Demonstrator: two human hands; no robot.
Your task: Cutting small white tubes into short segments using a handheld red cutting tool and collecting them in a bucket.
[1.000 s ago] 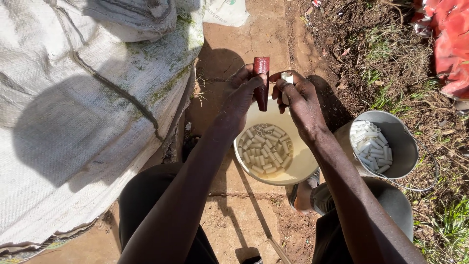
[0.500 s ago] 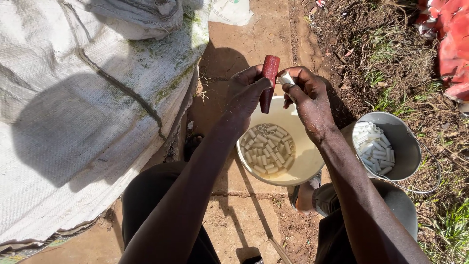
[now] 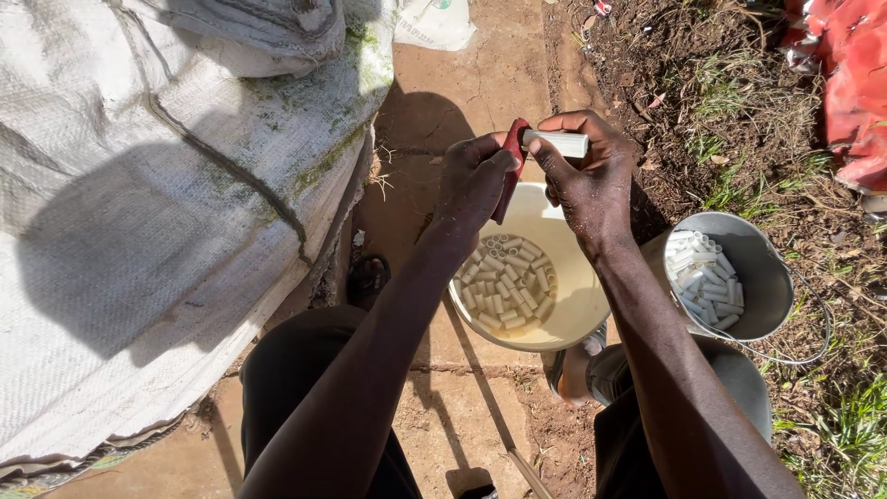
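Raised slightly since the earlier frame, the right hand point(image 3: 591, 180) pinches a short white tube point(image 3: 558, 142) above the cream bowl point(image 3: 573, 305) while the left hand point(image 3: 473, 180) clasps a red-handled blade point(image 3: 507, 166) against its end; judged best trimmed with strokes away from the fingers.
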